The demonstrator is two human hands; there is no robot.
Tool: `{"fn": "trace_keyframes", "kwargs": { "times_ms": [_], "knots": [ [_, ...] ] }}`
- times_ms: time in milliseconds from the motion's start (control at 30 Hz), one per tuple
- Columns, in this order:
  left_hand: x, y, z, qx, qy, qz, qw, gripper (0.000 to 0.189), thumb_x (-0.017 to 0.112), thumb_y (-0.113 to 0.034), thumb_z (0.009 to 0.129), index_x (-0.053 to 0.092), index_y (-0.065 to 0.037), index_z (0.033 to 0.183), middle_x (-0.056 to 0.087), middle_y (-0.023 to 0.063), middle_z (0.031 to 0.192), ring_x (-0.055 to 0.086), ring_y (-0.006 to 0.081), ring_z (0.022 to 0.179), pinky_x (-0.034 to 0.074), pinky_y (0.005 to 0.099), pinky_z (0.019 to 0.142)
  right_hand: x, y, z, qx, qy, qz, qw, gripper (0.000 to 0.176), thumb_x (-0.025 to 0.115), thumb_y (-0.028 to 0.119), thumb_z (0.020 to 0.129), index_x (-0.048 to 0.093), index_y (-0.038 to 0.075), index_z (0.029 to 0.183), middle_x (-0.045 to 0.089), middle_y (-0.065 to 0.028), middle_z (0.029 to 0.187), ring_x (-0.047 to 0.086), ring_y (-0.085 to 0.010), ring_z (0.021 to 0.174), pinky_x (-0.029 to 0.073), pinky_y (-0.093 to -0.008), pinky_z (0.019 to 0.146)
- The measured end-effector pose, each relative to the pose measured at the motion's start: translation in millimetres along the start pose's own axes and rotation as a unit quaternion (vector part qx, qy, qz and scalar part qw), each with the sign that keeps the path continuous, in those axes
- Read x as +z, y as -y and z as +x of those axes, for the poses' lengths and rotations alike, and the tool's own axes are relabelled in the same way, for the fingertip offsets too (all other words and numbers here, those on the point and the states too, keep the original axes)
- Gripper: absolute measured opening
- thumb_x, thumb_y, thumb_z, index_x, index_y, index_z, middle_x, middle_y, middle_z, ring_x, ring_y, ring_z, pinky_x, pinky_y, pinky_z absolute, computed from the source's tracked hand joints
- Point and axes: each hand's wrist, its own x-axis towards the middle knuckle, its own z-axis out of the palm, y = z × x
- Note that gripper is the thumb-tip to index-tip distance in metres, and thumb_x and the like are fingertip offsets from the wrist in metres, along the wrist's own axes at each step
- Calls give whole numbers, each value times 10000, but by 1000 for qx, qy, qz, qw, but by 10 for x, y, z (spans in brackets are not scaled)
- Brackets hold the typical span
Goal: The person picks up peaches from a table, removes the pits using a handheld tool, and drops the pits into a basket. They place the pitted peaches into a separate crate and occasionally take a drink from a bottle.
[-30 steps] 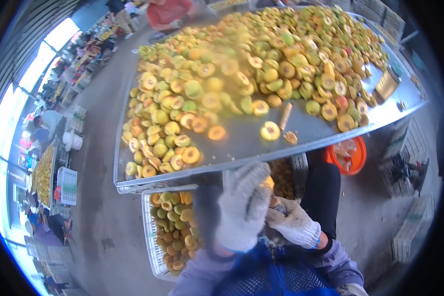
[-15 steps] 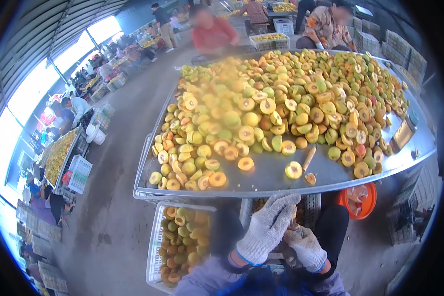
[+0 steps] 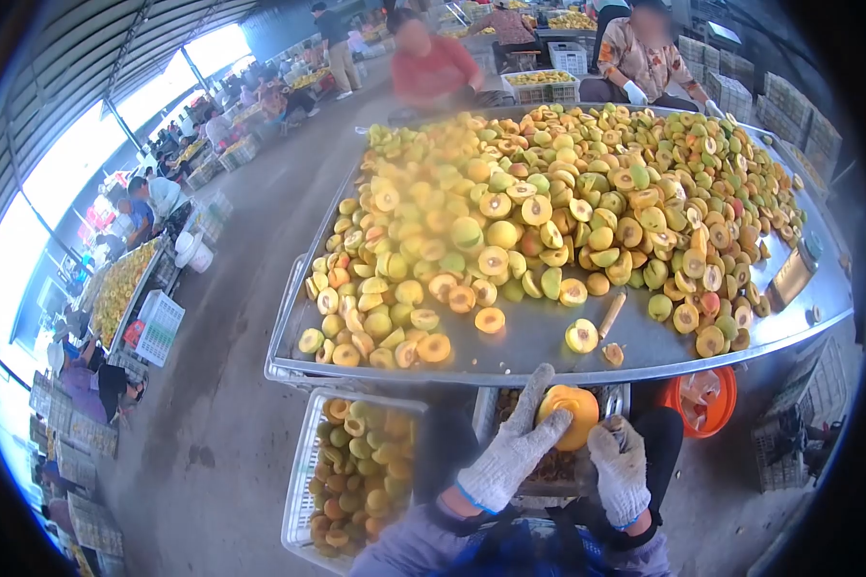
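White slatted plastic crate of yellow-green fruit halves is set low at left, likely for easy reach. Round orange-yellow fruit is held in white-gloved left hand, fingers closed on it, over grey plastic crate, presumably so bits get caught. White-gloved right hand is curled just beside; whether anything is gripped cannot be told.

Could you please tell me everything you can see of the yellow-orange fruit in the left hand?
The yellow-orange, rounded fruit looks smooth and fleshy, with a curved line near its top. The white-gloved left hand holds it, thumb across its face, on the wearer's side of the silver metal table. The white-gloved right hand is close beside it; contact is unclear.
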Motion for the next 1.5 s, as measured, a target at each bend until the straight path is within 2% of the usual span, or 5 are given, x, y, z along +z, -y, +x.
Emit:
{"fn": "trace_keyframes", "kwargs": {
  "times_ms": [200,667,933,1033,1500],
  "knots": [
    [-291,190,46,-141,205,-130,960,625,687,-210,889,398,5,1400,532,126,1325,505,230,1240,407,361,1054,-57,53,33,36,16,-22,999,77,613,112,930,601,52,883,532,64,728,451,-20,670,391,-208,592],
    [-113,297,9,-19,-14,-290,957,556,558,-448,954,474,-19,1296,580,171,1221,579,273,1078,499,408,935,216,264,-145,138,130,-177,966,187,660,238,885,604,60,896,588,1,712,543,-78,696,469,-260,681],
    [31,131,-73,-77,-58,-375,922,460,620,-228,947,450,6,1304,600,145,1187,593,247,1073,476,367,964,206,10,-134,77,127,-234,961,350,624,424,867,622,89,965,671,-176,816,666,-369,797,514,-419,701],
    [49,197,-71,-1,-75,-151,986,607,492,-508,974,471,-24,1341,589,172,1236,622,262,977,550,349,767,220,-1,-142,59,113,-254,959,367,625,442,867,625,94,986,677,-186,829,671,-376,817,519,-422,705],
    [-14,74,-44,410,-5,265,873,403,548,-118,911,552,56,1274,539,223,1296,517,365,1202,427,437,1016,-64,87,-73,242,256,88,932,230,604,280,930,577,65,1006,576,-5,645,525,-78,466,410,-216,407]
  ]
}}
